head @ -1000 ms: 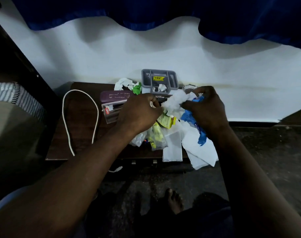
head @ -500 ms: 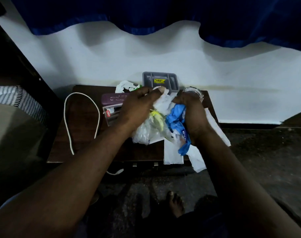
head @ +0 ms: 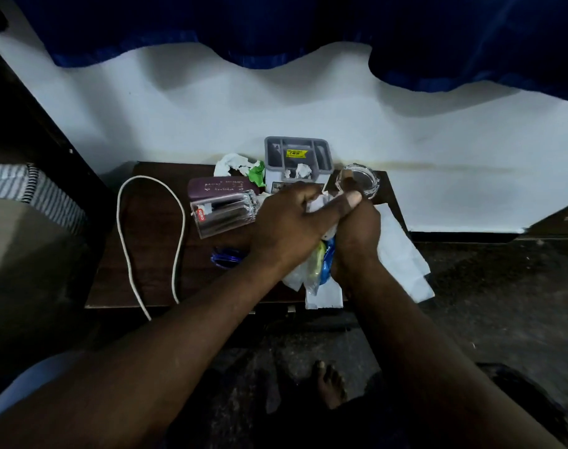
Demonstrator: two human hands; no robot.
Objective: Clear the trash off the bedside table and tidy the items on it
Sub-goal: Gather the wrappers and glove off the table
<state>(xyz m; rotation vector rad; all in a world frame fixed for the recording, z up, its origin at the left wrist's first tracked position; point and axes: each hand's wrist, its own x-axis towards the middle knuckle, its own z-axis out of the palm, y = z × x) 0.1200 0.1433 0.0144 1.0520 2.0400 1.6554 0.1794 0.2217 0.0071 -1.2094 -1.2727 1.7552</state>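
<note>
Dark wooden tabletop point(head: 153, 254) set against a white wall point(head: 211, 118), with a blue curtain point(head: 276, 24) above. At the near right edge, white paper sheets point(head: 402, 257) overhang the tabletop. Both hands are closed together on one wad of trash point(head: 308, 273) made of tissue, clear plastic and blue wrapper: left hand point(head: 289, 228) gripping from the left, right hand point(head: 357, 234) from the right. A white cable point(head: 179, 241) loops on the left. Beyond lie a clear pen box point(head: 224, 215) and a maroon case point(head: 224, 187). Along the wall are crumpled paper point(head: 234, 163), a grey organiser point(head: 297, 157) and a glass ashtray point(head: 362, 179).
</note>
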